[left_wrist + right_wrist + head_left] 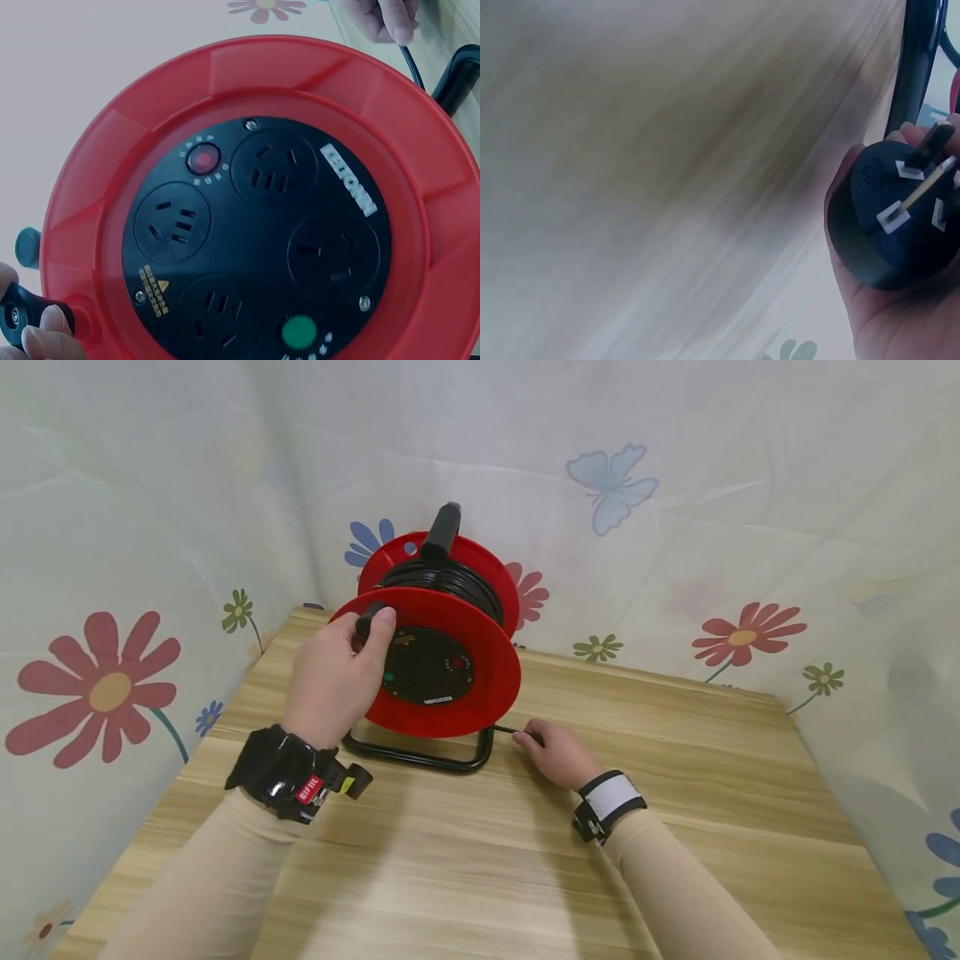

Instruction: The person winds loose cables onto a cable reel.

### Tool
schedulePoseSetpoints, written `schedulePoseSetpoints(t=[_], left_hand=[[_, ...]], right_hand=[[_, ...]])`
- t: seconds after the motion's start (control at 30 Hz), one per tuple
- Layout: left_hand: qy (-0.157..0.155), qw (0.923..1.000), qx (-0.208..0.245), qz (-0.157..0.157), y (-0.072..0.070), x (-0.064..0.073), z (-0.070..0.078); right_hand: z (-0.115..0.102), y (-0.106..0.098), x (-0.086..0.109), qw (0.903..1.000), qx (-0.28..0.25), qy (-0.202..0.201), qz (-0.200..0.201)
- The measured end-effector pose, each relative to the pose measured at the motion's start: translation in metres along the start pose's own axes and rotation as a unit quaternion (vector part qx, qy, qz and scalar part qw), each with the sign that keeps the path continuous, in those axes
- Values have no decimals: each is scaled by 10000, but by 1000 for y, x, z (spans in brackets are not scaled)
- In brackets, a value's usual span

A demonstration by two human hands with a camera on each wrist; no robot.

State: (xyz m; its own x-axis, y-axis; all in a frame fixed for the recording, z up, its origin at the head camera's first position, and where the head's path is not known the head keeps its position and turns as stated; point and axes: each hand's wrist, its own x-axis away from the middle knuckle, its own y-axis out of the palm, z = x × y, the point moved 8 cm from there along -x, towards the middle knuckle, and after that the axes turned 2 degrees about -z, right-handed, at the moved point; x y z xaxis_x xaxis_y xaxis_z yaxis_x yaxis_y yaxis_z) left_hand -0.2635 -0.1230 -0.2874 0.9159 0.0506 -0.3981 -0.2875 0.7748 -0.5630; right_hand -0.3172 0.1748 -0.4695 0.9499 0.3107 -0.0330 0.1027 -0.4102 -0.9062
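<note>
A red cable reel (491,685) with a black socket panel (259,217) stands upright on its black tube frame (420,760). Black cable (450,578) is wound between its two discs. My left hand (333,672) grips the black winding knob (30,315) near the front disc's edge, thumb and fingers around it. At the reel's lower right, my right hand (562,756) holds a black plug (877,225), its pins facing the right wrist camera. From that hand the cable's free end (506,728) runs to the reel.
The reel sits on a wood-grain table (675,752), toward its back edge. A black carrying handle (441,535) tops the frame. Behind and at both sides hangs a pale curtain (510,435) printed with flowers and a butterfly.
</note>
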Motion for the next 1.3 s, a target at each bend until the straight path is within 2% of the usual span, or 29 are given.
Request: schedulePoseSetpoints(t=[0.13, 0.43, 0.6, 0.77, 1.0, 1.3], left_hand=[[92, 9999, -134, -35, 6, -1, 8], [592, 9977, -264, -207, 23, -1, 35], [773, 9958, -261, -420, 38, -1, 46], [818, 9954, -142, -471, 47, 1, 48], [842, 9955, -241, -359, 49, 3, 47], [785, 9961, -206, -353, 52, 4, 44]], right_hand=[[-9, 3, -6, 9999, -43, 14, -91], [-26, 13, -23, 9998, -12, -203, -70], [-32, 17, -31, 9997, 18, 61, -243], [-37, 20, -36, 9983, -65, 253, -526], [-27, 31, -38, 9868, -532, 866, -1260], [-19, 29, -34, 9752, -763, 1480, -1459]])
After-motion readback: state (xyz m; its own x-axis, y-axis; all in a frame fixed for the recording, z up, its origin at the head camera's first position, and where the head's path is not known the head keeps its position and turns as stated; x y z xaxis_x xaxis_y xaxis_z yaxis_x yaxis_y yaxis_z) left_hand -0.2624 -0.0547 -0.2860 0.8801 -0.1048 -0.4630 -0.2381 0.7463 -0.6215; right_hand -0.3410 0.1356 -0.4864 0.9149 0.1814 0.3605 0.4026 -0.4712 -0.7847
